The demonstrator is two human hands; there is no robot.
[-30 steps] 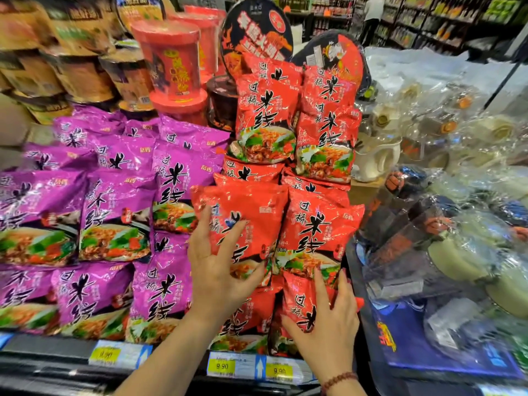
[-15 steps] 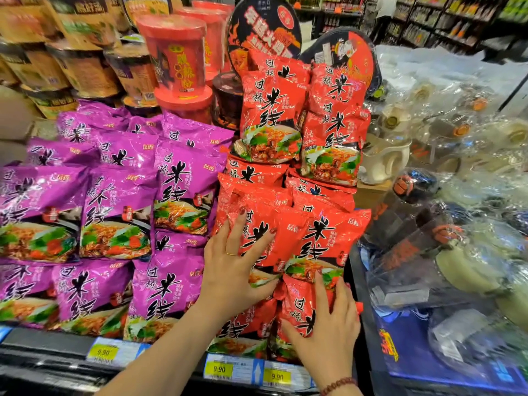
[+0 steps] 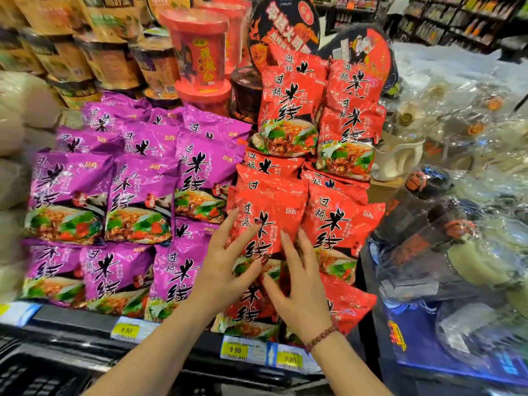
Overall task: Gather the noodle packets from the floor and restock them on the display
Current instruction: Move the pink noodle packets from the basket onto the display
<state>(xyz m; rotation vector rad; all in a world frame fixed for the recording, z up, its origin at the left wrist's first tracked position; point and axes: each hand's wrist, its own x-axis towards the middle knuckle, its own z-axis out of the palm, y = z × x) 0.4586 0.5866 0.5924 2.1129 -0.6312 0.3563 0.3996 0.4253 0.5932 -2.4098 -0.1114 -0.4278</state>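
Light: bright, even, from overhead;
Glare: on clear plastic wrap (image 3: 463, 132) right of the fingers (image 3: 225, 232);
Blur: motion smear far left of fingers; edges bowed

Noodle packets are showing bold Chinese lettering above yellow 9.90 price tags.

The red noodle packets (image 3: 268, 224) are carrying four large black brush characters, 过桥米线, running down the front, and the purple noodle packets (image 3: 137, 195) are bearing the same four. A tiny yellow mark on each packet is appearing to read 品香. On the shelf edge (image 3: 80, 322), one of the price tags (image 3: 125, 330) is reading 9.90 and a second tag (image 3: 235, 350) is reading 9.90 too. Behind, a red cup (image 3: 200, 52) and a round black lid (image 3: 283, 24) are displaying characters too blurred to read.
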